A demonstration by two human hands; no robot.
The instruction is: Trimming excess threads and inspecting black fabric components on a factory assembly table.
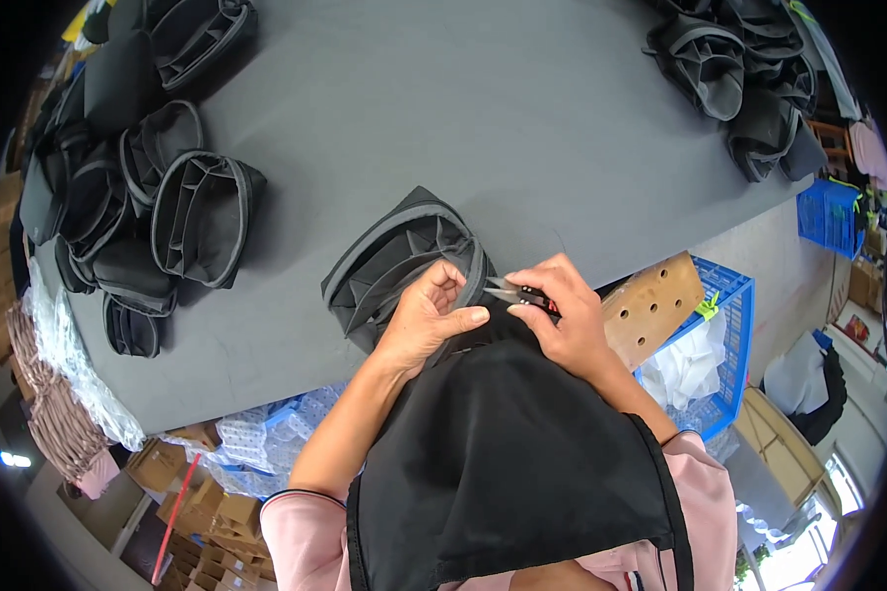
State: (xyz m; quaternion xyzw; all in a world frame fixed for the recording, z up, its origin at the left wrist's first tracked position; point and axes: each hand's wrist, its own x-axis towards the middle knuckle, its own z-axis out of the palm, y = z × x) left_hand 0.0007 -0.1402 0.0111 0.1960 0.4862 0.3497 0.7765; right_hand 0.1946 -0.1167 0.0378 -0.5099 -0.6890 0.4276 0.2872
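Observation:
A black fabric pouch (370, 258) with inner dividers lies tilted at the near edge of the grey table, its mouth facing up. My left hand (426, 320) grips its right rim, fingers curled inward and thumb stretched along the near side. In my right hand (569, 313) is a pair of thread snips (527, 296) with dark handles and short metal blades. The blade tips point left, close beside the pouch's rim; whether they touch a thread is too small to tell. Black cloth in front of my body hides the pouch's nearest part.
Several similar black pouches (207, 219) are piled at the table's left, and another heap (705, 69) sits far right. A brown board with holes (653, 307) leans by a blue plastic crate (742, 364) right of me. Clear plastic wrap (79, 364) hangs at the table's left edge.

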